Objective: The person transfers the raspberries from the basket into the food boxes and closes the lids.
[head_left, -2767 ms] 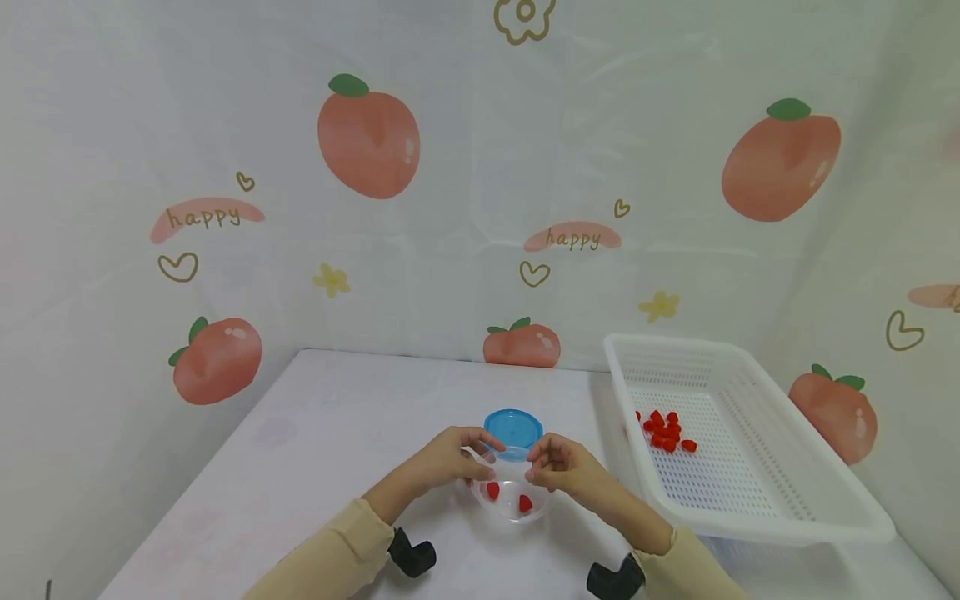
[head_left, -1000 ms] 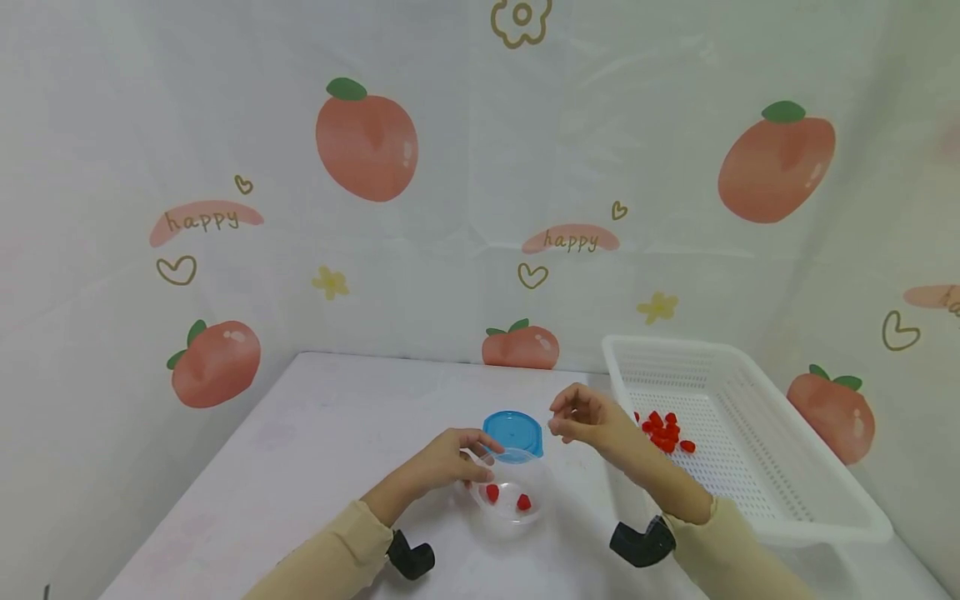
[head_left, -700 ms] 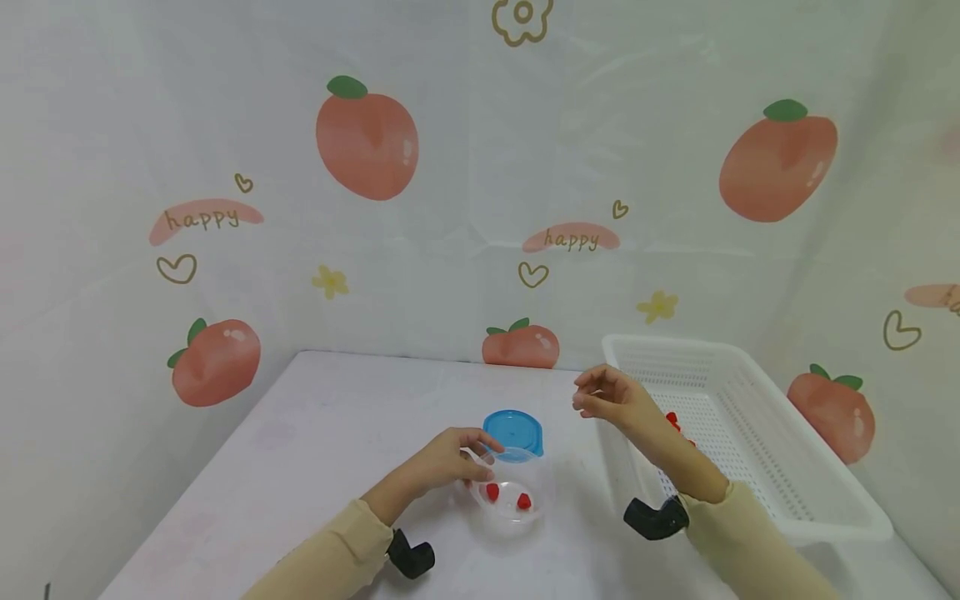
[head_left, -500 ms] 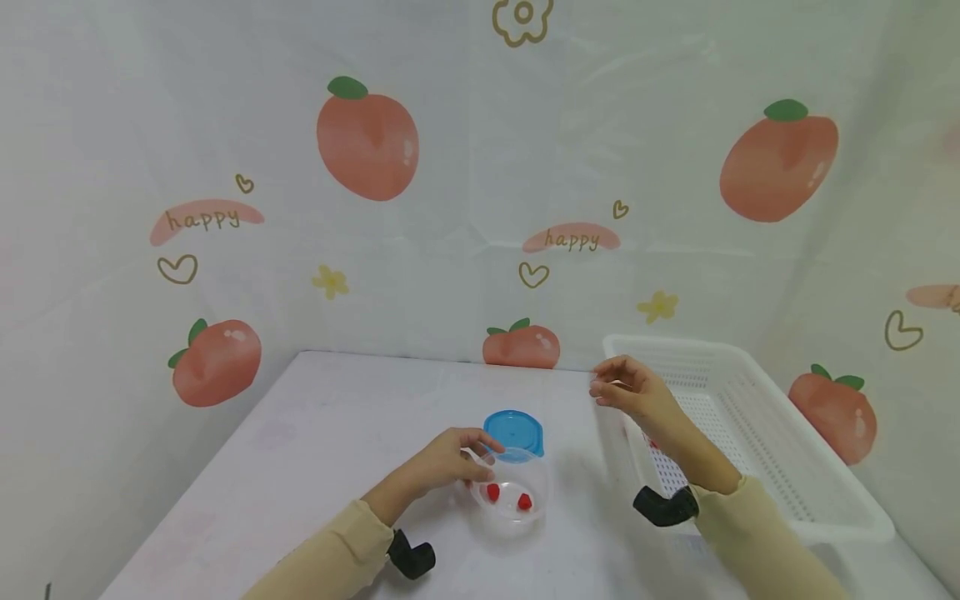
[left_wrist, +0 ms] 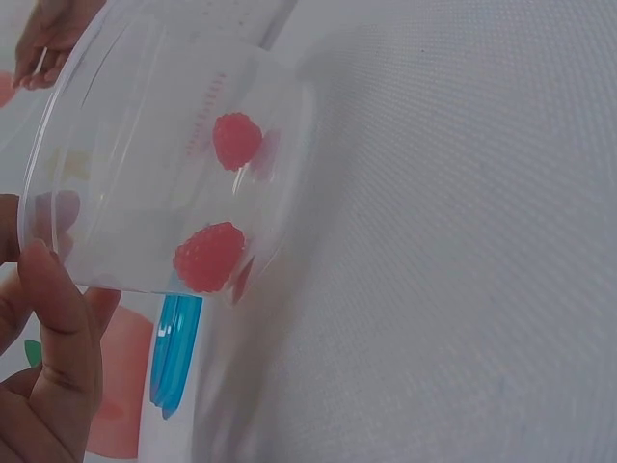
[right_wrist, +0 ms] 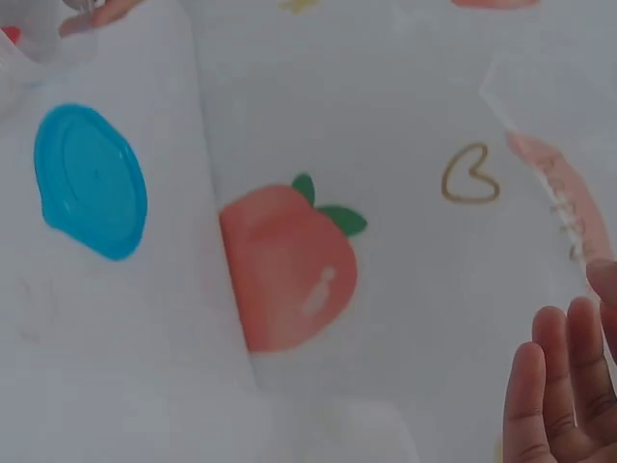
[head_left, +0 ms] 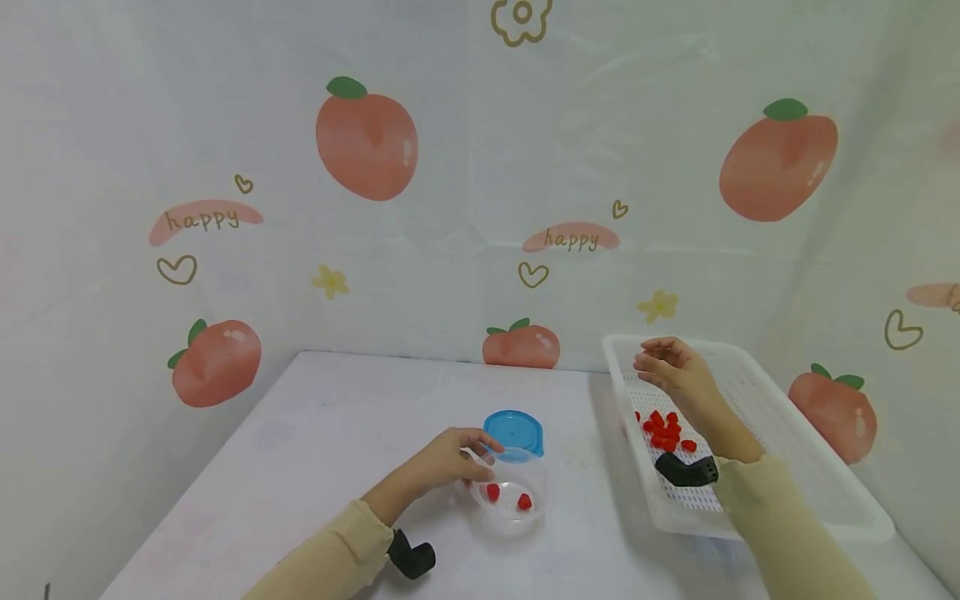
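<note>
My left hand pinches the rim of a clear plastic bowl on the table; in the left wrist view, thumb and fingers hold its edge. Two red raspberries lie inside: one on the left, one on the right. Raised over the white basket, my right hand has relaxed, parted fingers and nothing visible in them. Several more red raspberries are heaped on the basket's floor, below that hand.
Just behind the bowl lies a blue lid, flat on the white table. The basket's raised walls stand at the table's right side. A printed curtain hangs at the back. Each wrist carries a black mount, one being the left mount.
My right hand has left the bowl's rim and travelled right and upward until it is over the basket. The left hand stays on the bowl, and both raspberries inside keep their places.
</note>
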The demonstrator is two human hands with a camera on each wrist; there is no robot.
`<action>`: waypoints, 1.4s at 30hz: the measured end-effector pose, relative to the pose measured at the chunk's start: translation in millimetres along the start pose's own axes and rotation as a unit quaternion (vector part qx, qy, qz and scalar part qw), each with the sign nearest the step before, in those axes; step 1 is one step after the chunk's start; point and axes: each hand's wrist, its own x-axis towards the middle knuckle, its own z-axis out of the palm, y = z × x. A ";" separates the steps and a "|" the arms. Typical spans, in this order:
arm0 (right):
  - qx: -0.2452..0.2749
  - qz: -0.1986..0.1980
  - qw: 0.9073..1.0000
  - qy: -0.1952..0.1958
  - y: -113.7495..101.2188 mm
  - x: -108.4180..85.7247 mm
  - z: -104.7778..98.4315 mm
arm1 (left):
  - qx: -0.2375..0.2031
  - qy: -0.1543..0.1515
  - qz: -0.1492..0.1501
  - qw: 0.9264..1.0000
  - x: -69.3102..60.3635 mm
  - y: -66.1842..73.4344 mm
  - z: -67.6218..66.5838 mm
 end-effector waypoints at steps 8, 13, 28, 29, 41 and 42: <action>-0.012 0.011 0.999 0.037 16.3 3.1 -24.2 | -0.002 0.000 0.003 1.000 0.6 -1.7 1.1; -0.098 0.055 0.993 0.046 27.1 5.9 -38.2 | 0.001 0.001 0.005 1.000 1.2 -2.1 1.3; -0.223 0.130 0.966 0.010 43.5 0.4 -60.4 | 0.001 0.000 0.005 1.000 1.4 -1.9 0.8; -0.226 0.132 0.965 0.006 44.3 -0.3 -62.0 | 0.002 0.000 0.006 1.000 1.3 -2.1 0.8; -0.275 0.193 0.942 -0.009 49.4 -8.0 -81.6 | 0.002 -0.001 0.000 1.000 2.2 -2.8 0.6; -0.279 0.200 0.939 -0.010 49.8 -8.4 -83.0 | 0.002 -0.001 -0.001 1.000 2.3 -2.9 0.6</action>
